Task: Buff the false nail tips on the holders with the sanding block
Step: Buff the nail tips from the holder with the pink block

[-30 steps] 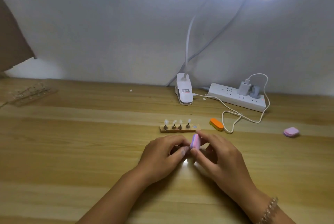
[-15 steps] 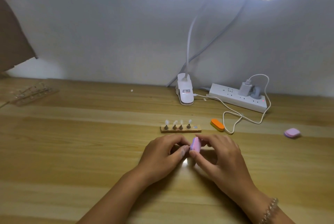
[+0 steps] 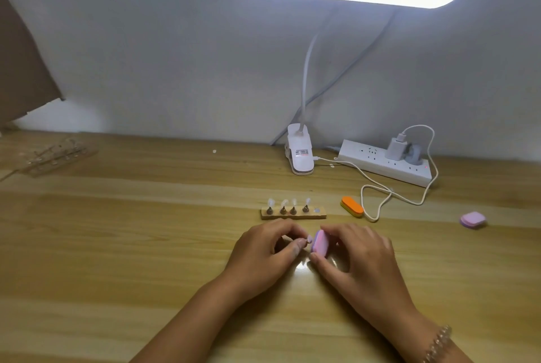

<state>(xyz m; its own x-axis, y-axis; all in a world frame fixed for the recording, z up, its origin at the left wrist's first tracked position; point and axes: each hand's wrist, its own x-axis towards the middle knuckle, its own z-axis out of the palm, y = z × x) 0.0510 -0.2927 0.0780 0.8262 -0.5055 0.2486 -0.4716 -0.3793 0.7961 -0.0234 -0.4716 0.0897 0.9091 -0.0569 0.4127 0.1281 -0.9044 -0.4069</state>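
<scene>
My right hand (image 3: 355,257) grips a pink sanding block (image 3: 319,243) on edge between thumb and fingers. My left hand (image 3: 263,251) pinches a small nail holder whose pale tip (image 3: 308,240) pokes out right beside the block's face; most of the holder is hidden in my fingers. Just beyond my hands lies a wooden stand (image 3: 293,214) with several holders carrying clear nail tips, and one bare spot at its right end.
An orange sanding block (image 3: 351,206) and a looped white cable (image 3: 377,201) lie right of the stand. A second pink block (image 3: 472,219) sits far right. A lamp clip base (image 3: 300,153) and power strip (image 3: 386,162) are at the wall; a clear rack (image 3: 54,154) is far left.
The sanding block has shifted slightly against the nail tip in my left hand. Both hands stay in the same spot in front of the stand.
</scene>
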